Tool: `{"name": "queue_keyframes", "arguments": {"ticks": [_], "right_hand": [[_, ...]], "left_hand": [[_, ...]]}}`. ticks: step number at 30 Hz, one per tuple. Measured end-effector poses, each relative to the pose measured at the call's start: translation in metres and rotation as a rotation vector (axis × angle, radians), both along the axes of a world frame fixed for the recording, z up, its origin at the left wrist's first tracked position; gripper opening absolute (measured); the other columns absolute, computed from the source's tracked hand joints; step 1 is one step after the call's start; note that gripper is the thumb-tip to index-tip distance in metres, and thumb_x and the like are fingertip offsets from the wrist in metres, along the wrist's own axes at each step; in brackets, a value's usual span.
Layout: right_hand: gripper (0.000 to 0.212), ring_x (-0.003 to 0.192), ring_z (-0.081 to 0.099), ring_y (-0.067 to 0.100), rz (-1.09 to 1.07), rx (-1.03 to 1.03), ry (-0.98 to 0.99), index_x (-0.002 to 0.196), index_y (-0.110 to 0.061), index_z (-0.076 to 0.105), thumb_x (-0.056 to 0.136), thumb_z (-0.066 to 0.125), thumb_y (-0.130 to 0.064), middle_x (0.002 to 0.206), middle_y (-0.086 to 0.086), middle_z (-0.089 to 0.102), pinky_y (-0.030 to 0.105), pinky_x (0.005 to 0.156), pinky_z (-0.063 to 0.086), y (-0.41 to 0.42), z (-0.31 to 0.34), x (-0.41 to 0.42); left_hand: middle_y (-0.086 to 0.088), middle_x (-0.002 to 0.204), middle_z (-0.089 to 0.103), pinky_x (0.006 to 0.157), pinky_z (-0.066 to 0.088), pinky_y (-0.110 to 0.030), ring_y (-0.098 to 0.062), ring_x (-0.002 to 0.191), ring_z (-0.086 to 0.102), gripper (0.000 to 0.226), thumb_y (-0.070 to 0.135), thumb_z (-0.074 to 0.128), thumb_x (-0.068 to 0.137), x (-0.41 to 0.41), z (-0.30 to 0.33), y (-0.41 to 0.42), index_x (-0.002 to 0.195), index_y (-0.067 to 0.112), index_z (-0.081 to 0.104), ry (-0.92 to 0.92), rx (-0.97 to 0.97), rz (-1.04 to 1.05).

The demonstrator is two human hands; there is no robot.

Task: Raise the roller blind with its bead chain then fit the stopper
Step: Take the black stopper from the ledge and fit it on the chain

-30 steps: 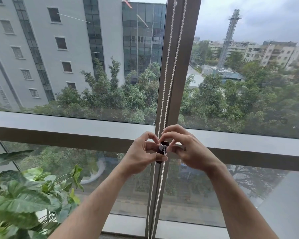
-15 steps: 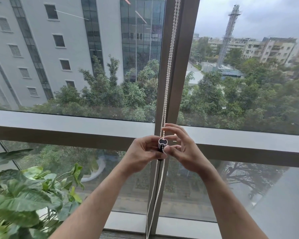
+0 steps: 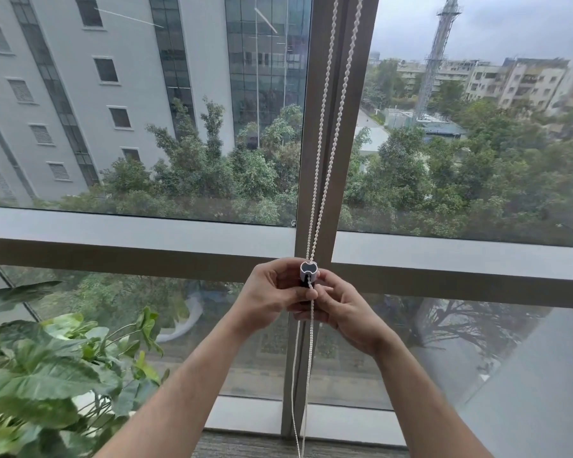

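A white bead chain (image 3: 325, 133) hangs in two strands in front of the vertical window post and runs down to the floor. A small white stopper (image 3: 308, 270) with a hollow, dark-lined top sits on the chain at the height of the horizontal frame bar. My left hand (image 3: 272, 297) pinches the stopper from the left. My right hand (image 3: 341, 309) holds it from the right, fingers curled around the chain just under it. The roller blind itself is out of view above.
A large leafy potted plant (image 3: 43, 375) fills the lower left, close to my left forearm. The window post (image 3: 328, 193) and the horizontal frame bar (image 3: 129, 246) stand right behind my hands. Grey carpet (image 3: 245, 446) shows at the bottom.
Both hands stay together on the stopper at about the same height. My right fingers have curled lower around the chain, and the stopper's open top now shows above my fingers.
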State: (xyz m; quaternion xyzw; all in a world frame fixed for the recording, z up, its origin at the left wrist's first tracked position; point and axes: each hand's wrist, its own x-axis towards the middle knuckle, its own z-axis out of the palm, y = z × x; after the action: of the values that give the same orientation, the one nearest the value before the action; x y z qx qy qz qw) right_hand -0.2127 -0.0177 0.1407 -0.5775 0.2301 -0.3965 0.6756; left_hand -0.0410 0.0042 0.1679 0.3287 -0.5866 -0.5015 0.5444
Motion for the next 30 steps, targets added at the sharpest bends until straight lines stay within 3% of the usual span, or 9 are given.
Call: {"name": "queue_keyframes", "arguments": {"ticks": [4, 7, 10, 14, 20, 26, 30], "right_hand": [[0.044, 0.094, 0.070, 0.031, -0.010, 0.028, -0.044, 0.133, -0.001, 0.054, 0.092, 0.058, -0.016, 0.115, 0.023, 0.067, 0.036, 0.083, 0.058, -0.001, -0.006, -0.002], [0.045, 0.093, 0.070, 0.024, -0.052, 0.046, -0.072, 0.129, -0.002, 0.060, 0.090, 0.065, -0.023, 0.112, 0.013, 0.073, 0.033, 0.082, 0.057, -0.001, -0.014, -0.003], [0.040, 0.094, 0.069, 0.028, -0.117, 0.065, -0.081, 0.118, -0.006, 0.070, 0.085, 0.071, -0.028, 0.108, 0.014, 0.074, 0.036, 0.086, 0.057, 0.000, -0.022, -0.004], [0.045, 0.098, 0.068, 0.032, -0.187, 0.073, -0.080, 0.114, -0.002, 0.071, 0.078, 0.081, -0.027, 0.111, 0.022, 0.072, 0.035, 0.088, 0.057, 0.000, -0.032, -0.007], [0.046, 0.084, 0.069, 0.021, -0.262, 0.057, 0.018, 0.100, -0.008, 0.077, 0.061, 0.093, -0.027, 0.093, 0.013, 0.076, 0.033, 0.087, 0.056, 0.005, -0.051, -0.011], [0.033, 0.087, 0.068, 0.017, -0.303, 0.084, 0.118, 0.097, -0.007, 0.078, 0.065, 0.087, -0.011, 0.094, 0.013, 0.076, 0.025, 0.081, 0.054, 0.013, -0.077, -0.010], [0.025, 0.081, 0.068, 0.013, -0.320, 0.144, 0.172, 0.094, -0.007, 0.077, 0.072, 0.082, 0.004, 0.088, 0.008, 0.076, 0.023, 0.078, 0.054, 0.020, -0.098, -0.009]], "left_hand": [[-0.002, 0.090, 0.076, 0.070, 0.055, -0.026, -0.020, 0.077, 0.068, 0.041, -0.013, 0.076, 0.075, 0.000, -0.004, 0.001, 0.110, 0.007, 0.069, -0.084, -0.017, 0.034], [-0.006, 0.095, 0.074, 0.068, 0.047, -0.044, -0.026, 0.075, 0.053, 0.044, -0.004, 0.080, 0.076, 0.003, -0.008, 0.000, 0.113, 0.015, 0.069, -0.169, -0.046, 0.053], [-0.012, 0.104, 0.074, 0.070, 0.048, -0.054, -0.017, 0.077, 0.061, 0.044, -0.004, 0.077, 0.077, 0.004, -0.012, 0.002, 0.116, 0.013, 0.067, -0.206, -0.052, 0.049], [-0.004, 0.110, 0.073, 0.073, 0.050, -0.043, -0.015, 0.095, 0.066, 0.044, -0.007, 0.071, 0.078, 0.004, -0.014, 0.005, 0.112, 0.021, 0.068, -0.231, -0.068, 0.035], [-0.001, 0.104, 0.075, 0.073, 0.057, -0.030, -0.014, 0.086, 0.070, 0.014, 0.020, 0.073, 0.083, 0.003, -0.018, 0.005, 0.093, 0.029, 0.074, -0.252, -0.074, 0.066], [-0.001, 0.084, 0.076, 0.068, 0.053, -0.029, -0.012, 0.073, 0.066, 0.008, 0.025, 0.072, 0.085, 0.006, -0.043, -0.002, 0.088, 0.019, 0.075, -0.311, -0.035, 0.179], [-0.008, 0.077, 0.075, 0.072, 0.056, -0.047, -0.037, 0.075, 0.069, 0.007, 0.023, 0.073, 0.085, 0.010, -0.065, 0.001, 0.087, 0.016, 0.075, -0.316, 0.009, 0.206]]}}
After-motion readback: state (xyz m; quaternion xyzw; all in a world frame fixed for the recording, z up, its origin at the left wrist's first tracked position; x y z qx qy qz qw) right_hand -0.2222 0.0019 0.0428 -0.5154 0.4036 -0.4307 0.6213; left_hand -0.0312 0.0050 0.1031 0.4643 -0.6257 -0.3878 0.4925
